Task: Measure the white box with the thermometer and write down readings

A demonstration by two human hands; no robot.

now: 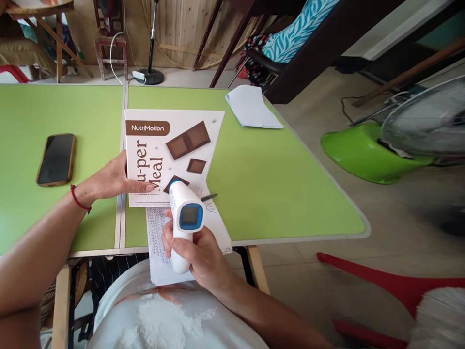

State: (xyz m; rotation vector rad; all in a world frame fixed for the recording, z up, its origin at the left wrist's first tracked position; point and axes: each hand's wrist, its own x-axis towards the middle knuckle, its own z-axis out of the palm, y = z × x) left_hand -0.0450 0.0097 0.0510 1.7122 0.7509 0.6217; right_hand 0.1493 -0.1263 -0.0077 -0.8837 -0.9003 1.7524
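Note:
My left hand (118, 179) grips the lower left edge of a white box (196, 140) with a brown NutriMotion label and pictures of chocolate pieces, its thumb across the front. The box is held up over the green table (283, 184). In my right hand (203, 254) is a white infrared thermometer (181, 206) with a blue-framed screen, its front end overlapping the box's lower edge. The fingers wrap round its handle. Handwritten papers (163, 261) lie under both, reaching past the table's near edge, and a dark pen (209, 197) lies on them.
A phone (56, 160) lies on the left part of the table. Folded white paper (252, 106) rests near the far right edge. Beyond the table are a stand base (148, 76), a green chair or stool (356, 152) and a red chair (378, 281).

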